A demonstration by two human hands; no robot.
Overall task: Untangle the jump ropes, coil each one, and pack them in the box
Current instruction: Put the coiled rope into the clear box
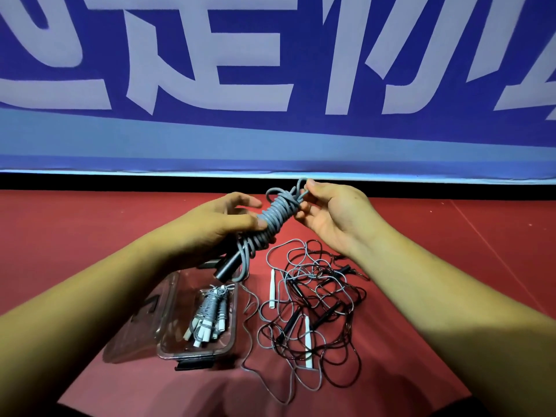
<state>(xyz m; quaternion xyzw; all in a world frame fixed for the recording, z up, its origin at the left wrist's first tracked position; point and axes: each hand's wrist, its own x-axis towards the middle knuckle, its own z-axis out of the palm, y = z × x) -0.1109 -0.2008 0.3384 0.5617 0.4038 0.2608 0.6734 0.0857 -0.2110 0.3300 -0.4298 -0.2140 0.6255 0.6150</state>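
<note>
We see the clear plastic box (192, 354) open on the red floor (90, 236), its lid (141, 320) lying at its left side and a black latch (194, 364) at its near end. Inside lies a bundle of coiled grey ropes (210, 308) with white handles. Just right of the box, a tangle of grey and dark ropes (313, 311) sprawls on the floor, with two white handles (272, 288) and some black ones among the loops; one grey strand trails along the box's right wall. Beyond the box, a blue banner (270, 130) with large white characters fills the background.

The left forearm covers part of the lid, and the black handle (230, 266) of the held rope hangs in front of the box's far end.

Above that far end, the grey coiled rope (275, 215) is held between both hands. The left hand (216, 221) grips its lower part with thumb and curled fingers; the right hand (334, 212) pinches the loop at its top.
</note>
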